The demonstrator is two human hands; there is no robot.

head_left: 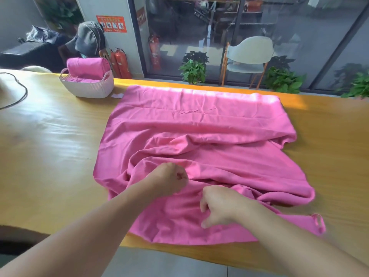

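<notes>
A large pink cloth (199, 124) lies spread over the wooden table (50, 140), smooth at the far side and bunched into folds near me. My left hand (169, 179) is curled into a fist and grips a fold of the pink cloth near its middle. My right hand (216, 205) lies just to the right and nearer me, fingers curled down into the cloth, pinching it. A small loop (318, 221) hangs at the cloth's near right corner.
A white basket (87, 86) holding rolled pink cloths (88, 66) stands at the table's far left. A black cable (18, 92) curves at the left edge. Beyond the table are fire extinguishers (119, 62), potted plants (193, 70) and a pale chair (248, 56).
</notes>
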